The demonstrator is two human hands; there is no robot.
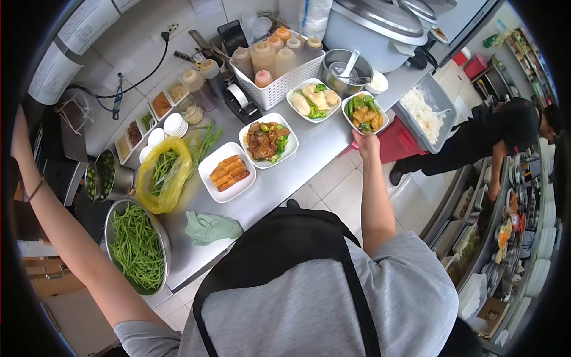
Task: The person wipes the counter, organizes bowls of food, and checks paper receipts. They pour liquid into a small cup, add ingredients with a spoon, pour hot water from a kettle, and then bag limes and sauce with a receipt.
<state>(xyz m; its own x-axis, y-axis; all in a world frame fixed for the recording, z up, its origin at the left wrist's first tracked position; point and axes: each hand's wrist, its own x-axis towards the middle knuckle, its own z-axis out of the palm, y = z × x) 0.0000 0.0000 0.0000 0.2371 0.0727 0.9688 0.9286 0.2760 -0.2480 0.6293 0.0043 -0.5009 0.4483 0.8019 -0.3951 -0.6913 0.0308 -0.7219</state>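
Observation:
My right hand (pixel 367 143) grips the near edge of a white square bowl (pixel 383 124) holding green vegetables and golden-brown pieces of food, at the counter's front edge. Beside it sits a second white bowl (pixel 292 99) with broccoli and pale pieces. A third bowl (pixel 244 135) carries glazed brown meat over greens, and a white dish (pixel 205 172) has fried rolls (pixel 229 173). Far to the left, my left arm stretches out past the counter. My left hand (pixel 21 140) is at the dark rim of the view, its fingers hidden.
A basket (pixel 262 92) of squeeze bottles stands against the wall. Green beans fill a metal bowl (pixel 168 253) beside a yellow plastic bag (pixel 146 190). A green cloth (pixel 211 228) lies near the front edge. At right are a rice tub (pixel 443 140) and a co-worker (pixel 496 134).

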